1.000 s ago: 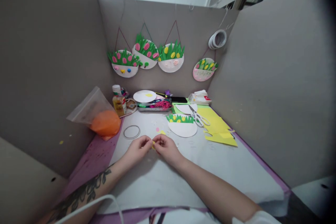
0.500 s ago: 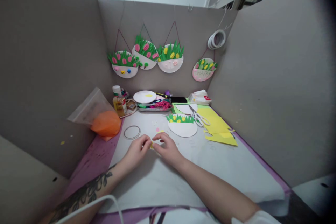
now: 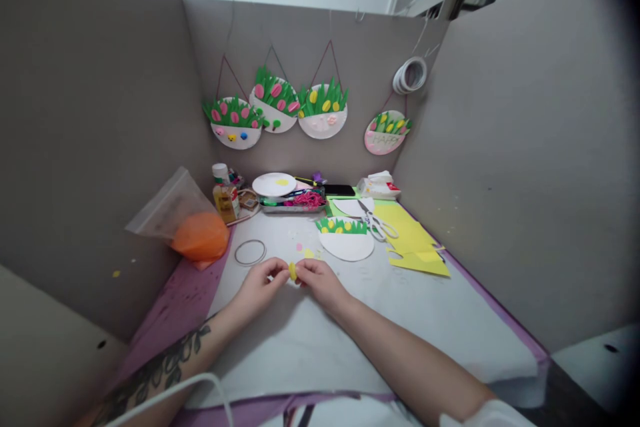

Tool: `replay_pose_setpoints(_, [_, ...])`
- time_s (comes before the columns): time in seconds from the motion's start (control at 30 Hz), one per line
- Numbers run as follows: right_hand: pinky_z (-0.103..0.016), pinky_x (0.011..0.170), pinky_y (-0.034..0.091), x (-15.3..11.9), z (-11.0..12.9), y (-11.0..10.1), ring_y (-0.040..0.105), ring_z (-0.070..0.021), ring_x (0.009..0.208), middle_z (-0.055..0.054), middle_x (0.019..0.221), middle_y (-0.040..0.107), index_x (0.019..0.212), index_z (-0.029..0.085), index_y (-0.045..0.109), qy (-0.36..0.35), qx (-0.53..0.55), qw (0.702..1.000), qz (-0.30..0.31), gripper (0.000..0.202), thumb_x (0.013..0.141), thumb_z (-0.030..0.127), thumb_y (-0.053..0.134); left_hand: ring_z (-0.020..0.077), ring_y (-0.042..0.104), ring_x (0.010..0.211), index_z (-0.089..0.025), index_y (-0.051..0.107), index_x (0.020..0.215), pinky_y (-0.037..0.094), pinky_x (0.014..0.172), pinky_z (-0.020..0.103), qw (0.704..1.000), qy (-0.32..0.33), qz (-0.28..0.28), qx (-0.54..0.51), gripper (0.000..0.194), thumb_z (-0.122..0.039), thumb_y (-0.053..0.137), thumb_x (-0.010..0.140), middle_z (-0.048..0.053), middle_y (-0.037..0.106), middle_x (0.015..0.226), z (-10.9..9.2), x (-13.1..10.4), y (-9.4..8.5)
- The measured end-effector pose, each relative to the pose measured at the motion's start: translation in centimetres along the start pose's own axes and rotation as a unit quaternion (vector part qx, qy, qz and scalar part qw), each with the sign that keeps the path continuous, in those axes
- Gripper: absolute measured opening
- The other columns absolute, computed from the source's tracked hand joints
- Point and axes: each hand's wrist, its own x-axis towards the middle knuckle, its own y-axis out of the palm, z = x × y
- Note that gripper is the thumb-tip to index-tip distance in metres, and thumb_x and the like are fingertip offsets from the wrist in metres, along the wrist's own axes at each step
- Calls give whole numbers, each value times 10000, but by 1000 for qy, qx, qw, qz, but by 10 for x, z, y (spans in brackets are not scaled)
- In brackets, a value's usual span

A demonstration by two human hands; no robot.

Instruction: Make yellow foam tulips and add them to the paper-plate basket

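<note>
Between my fingertips is a small yellow paper piece (image 3: pixel 293 271), rounded in outline. My left hand (image 3: pixel 265 282) pinches its left side, and my right hand (image 3: pixel 320 282) pinches its right side. Both hands are just above the white-covered table. Beyond them, small yellow paper scraps (image 3: pixel 309 253) and a pink paper spot (image 3: pixel 299 247) lie on the cover. Farther back and to the right is a white paper plate craft (image 3: pixel 346 246) with green paper grass and yellow ovals. A thin ring (image 3: pixel 251 252) rests to the left of my hands.
White-handled scissors (image 3: pixel 379 223) lie beside yellow paper sheets (image 3: pixel 419 260) at right. At the back are a supply tray (image 3: pixel 293 208), a glue bottle (image 3: pixel 227 203) and a phone (image 3: pixel 339 190). An orange-filled zip bag (image 3: pixel 200 235) leans left. Several plate crafts (image 3: pixel 323 123) hang on the partition.
My right hand's fingers have closed onto the yellow paper piece, which now shows more clearly between both hands. The view has shifted very slightly.
</note>
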Motion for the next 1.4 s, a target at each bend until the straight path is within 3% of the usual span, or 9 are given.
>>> replay_pose_setpoints(0.23, [-212, 537, 319, -1, 1, 0, 416, -85, 516, 22, 545, 502, 623, 150, 539, 24, 33, 999, 21, 262, 716, 391, 579, 123, 494, 649, -160, 573, 750, 379, 580, 214, 1000, 0, 5, -5, 189, -302, 454, 785, -4, 559, 691, 0, 0, 0])
replay_pose_setpoints(0.6, [-211, 534, 295, -5, 5, 1, 395, -88, 545, 39, 553, 457, 586, 154, 523, -45, -122, 991, 11, 223, 767, 285, 515, 119, 472, 615, -151, 552, 702, 366, 540, 209, 999, -26, -12, -30, 170, -318, 522, 726, -12, 517, 638, -2, 2, 1])
replay_pose_setpoints(0.73, [-212, 554, 317, -6, 5, 2, 418, -93, 564, 34, 566, 471, 583, 156, 522, -51, -131, 990, 23, 242, 771, 308, 528, 129, 481, 638, -151, 566, 713, 374, 552, 214, 1000, -14, -3, -18, 193, -336, 519, 743, -1, 531, 656, -1, 1, 0])
replay_pose_setpoints(0.97, [-212, 541, 326, -12, 7, 8, 405, -91, 563, 30, 622, 480, 728, 163, 546, -51, -82, 994, 56, 263, 785, 420, 522, 117, 459, 613, -163, 527, 676, 365, 577, 219, 999, -4, -43, -11, 176, -314, 487, 757, -19, 512, 633, -2, -1, -1])
replay_pose_setpoints(1.17, [-206, 514, 290, -12, 4, 14, 341, -84, 545, 48, 565, 390, 583, 170, 446, -76, -138, 987, 15, 226, 753, 294, 526, 115, 456, 601, -158, 526, 667, 365, 572, 220, 999, -22, -12, -47, 144, -281, 493, 734, -27, 496, 608, -2, -1, 2])
replay_pose_setpoints(1.4, [-198, 526, 302, -14, 7, 15, 373, -83, 555, 48, 570, 432, 568, 165, 469, -83, -154, 984, 29, 151, 703, 205, 523, 121, 454, 603, -170, 509, 641, 363, 571, 219, 999, -20, -17, -25, 125, -254, 460, 720, -29, 483, 598, -3, -2, 2])
